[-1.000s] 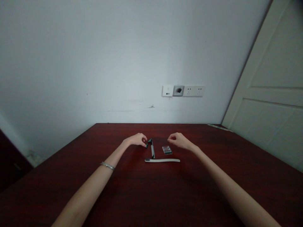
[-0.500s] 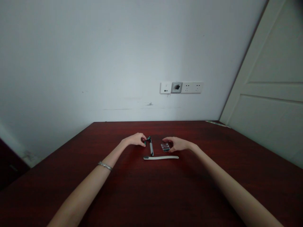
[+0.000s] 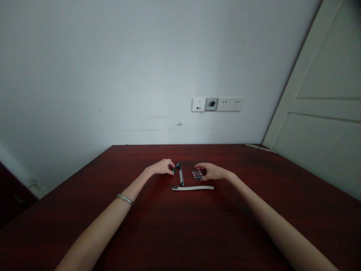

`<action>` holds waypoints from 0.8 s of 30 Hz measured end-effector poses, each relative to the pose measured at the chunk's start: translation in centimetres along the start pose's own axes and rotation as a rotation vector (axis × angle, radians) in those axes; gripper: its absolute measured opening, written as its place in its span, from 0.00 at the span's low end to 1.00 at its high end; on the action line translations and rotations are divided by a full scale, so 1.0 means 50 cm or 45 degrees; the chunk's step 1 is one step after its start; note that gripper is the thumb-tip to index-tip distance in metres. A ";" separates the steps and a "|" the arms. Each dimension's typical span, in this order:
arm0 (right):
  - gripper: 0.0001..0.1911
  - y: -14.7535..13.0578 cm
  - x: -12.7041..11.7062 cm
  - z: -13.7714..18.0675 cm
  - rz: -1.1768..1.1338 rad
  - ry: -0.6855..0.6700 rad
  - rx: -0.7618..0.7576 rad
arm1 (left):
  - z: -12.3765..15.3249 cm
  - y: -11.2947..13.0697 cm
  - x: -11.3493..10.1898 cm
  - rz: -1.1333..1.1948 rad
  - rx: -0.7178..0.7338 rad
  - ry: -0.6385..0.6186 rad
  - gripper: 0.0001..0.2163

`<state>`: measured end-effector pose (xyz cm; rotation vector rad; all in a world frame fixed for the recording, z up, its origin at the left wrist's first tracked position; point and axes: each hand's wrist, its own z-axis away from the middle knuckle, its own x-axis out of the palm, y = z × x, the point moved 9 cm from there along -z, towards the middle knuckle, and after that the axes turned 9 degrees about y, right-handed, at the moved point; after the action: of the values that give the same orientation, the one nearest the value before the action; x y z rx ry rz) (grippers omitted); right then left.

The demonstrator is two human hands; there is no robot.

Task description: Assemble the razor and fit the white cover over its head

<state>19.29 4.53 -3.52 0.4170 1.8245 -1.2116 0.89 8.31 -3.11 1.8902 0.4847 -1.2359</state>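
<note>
My left hand (image 3: 163,166) pinches a small green and dark piece (image 3: 173,171) between thumb and fingers; it may be a razor cartridge, but it is too small to be sure. Just right of it a razor (image 3: 181,176) lies lengthwise, its dark head away from me and its grey handle toward me. My right hand (image 3: 212,171) curves its thumb and fingers around a clear plastic case (image 3: 197,174) lying on the table. In front of the razor a white toothbrush (image 3: 194,188) lies crosswise, with its grey bristle end at the left.
The dark red wooden table (image 3: 175,229) reaches back to a white wall (image 3: 158,67). Wall sockets (image 3: 217,104) are set above its far edge. A pale door (image 3: 324,124) stands at the right. A thin strip (image 3: 260,148) lies at the table's far right corner.
The whole view has shifted very slightly. Both hands keep their places beside the razor and the clear case, and nothing has been let go.
</note>
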 end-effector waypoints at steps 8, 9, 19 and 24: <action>0.35 0.012 -0.014 -0.005 -0.054 0.071 0.050 | 0.009 0.011 -0.014 0.030 -0.053 0.050 0.17; 0.32 0.011 -0.022 -0.006 -0.070 0.111 0.056 | 0.009 0.015 -0.020 0.036 -0.054 0.071 0.17; 0.14 -0.042 -0.085 -0.015 -0.367 0.470 0.079 | -0.026 0.157 -0.082 0.140 0.173 0.306 0.15; 0.14 -0.048 -0.090 -0.014 -0.588 0.520 0.168 | -0.026 0.217 -0.085 0.060 0.262 0.424 0.16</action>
<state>19.83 4.82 1.59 0.3426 2.2800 -1.6609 7.16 3.31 5.44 2.2855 0.4976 -0.9728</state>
